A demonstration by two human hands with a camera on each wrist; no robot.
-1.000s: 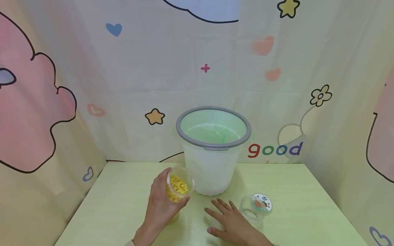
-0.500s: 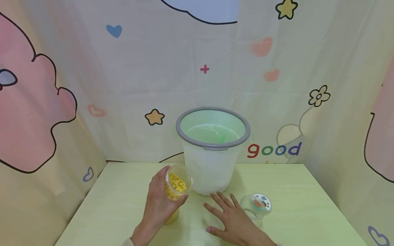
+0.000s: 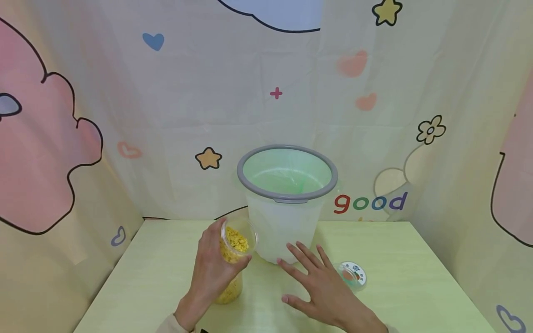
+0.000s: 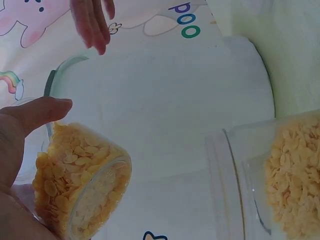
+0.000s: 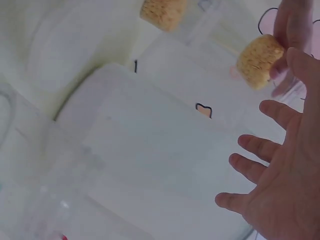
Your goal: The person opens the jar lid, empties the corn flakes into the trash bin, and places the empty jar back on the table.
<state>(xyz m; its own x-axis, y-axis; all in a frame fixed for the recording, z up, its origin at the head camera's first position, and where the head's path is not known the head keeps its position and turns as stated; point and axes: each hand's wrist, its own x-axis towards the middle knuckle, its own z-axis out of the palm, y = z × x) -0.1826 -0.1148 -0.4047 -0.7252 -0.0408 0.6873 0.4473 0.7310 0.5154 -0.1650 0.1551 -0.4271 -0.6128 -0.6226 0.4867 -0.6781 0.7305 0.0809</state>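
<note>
My left hand [image 3: 214, 263] grips an open clear jar [image 4: 82, 175] partly filled with yellow flakes, thumb and fingers around its side. The jar is tilted, its mouth facing up towards me in the head view. Below it on the table stands a second clear jar [image 3: 230, 292] of flakes, also seen large in the left wrist view. My right hand [image 3: 326, 289] holds nothing; its fingers are spread in the air in front of the bucket. Behind that hand, mostly hidden in the head view, stands an empty clear jar [image 5: 55, 185].
A whitish bucket [image 3: 283, 226] with a grey rim stands at the back middle of the pale table [image 3: 416, 296]. A round lid [image 3: 357, 274] with a printed label lies right of my right hand. Printed curtains [image 3: 233, 92] hang behind and at both sides.
My left hand has shifted slightly up and left with the jar, so more of the standing jar shows. The right hand has risen forward and covers more of the empty jar.
</note>
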